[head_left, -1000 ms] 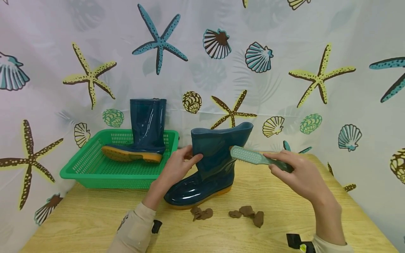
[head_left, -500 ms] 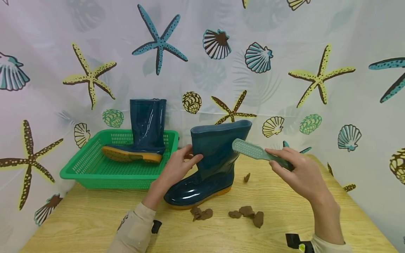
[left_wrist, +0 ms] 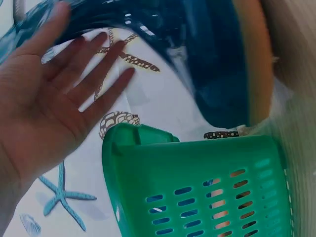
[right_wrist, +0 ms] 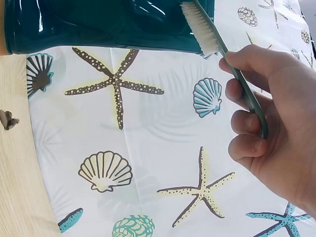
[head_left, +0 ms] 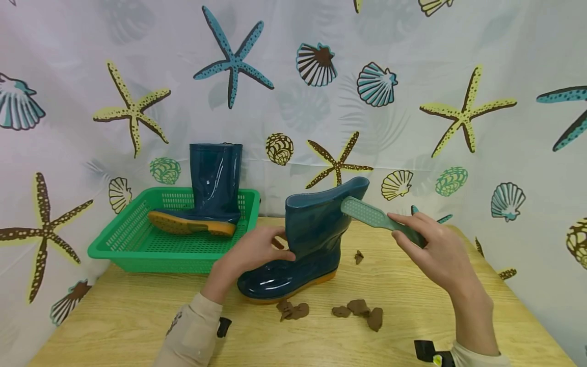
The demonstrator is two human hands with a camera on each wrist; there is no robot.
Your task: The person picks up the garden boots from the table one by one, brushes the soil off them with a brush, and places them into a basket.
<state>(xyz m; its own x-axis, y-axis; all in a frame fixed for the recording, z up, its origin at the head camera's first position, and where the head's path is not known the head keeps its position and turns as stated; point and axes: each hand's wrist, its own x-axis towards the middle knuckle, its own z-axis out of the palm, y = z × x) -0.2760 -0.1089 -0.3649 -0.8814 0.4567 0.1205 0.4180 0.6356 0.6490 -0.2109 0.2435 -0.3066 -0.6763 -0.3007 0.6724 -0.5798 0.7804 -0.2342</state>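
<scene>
A dark blue rubber boot (head_left: 316, 229) with a tan sole stands on the wooden table, its shaft leaning right. My left hand (head_left: 257, 250) is at the front of the shaft, thumb near the ankle; in the left wrist view its fingers (left_wrist: 98, 74) look straight and spread. My right hand (head_left: 431, 244) grips the handle of a green scrub brush (head_left: 367, 213). White bristles (right_wrist: 201, 29) meet the back of the shaft just below the rim. Brown mud-like lumps (head_left: 358, 307) lie in front of the boot, and a small brown piece (head_left: 358, 257) lies behind its heel.
A green plastic basket (head_left: 174, 264) with slotted walls stands at the left rear of the table (head_left: 412, 316). Inside it is a second blue boot (head_left: 214, 178), upright with its tan sole tilted toward me. A curtain printed with starfish and shells hangs behind.
A small brown piece has dropped from the boot's back to the table. The brush has moved up toward the rim. My left hand has slid lower, and the shaft's front rim has dipped.
</scene>
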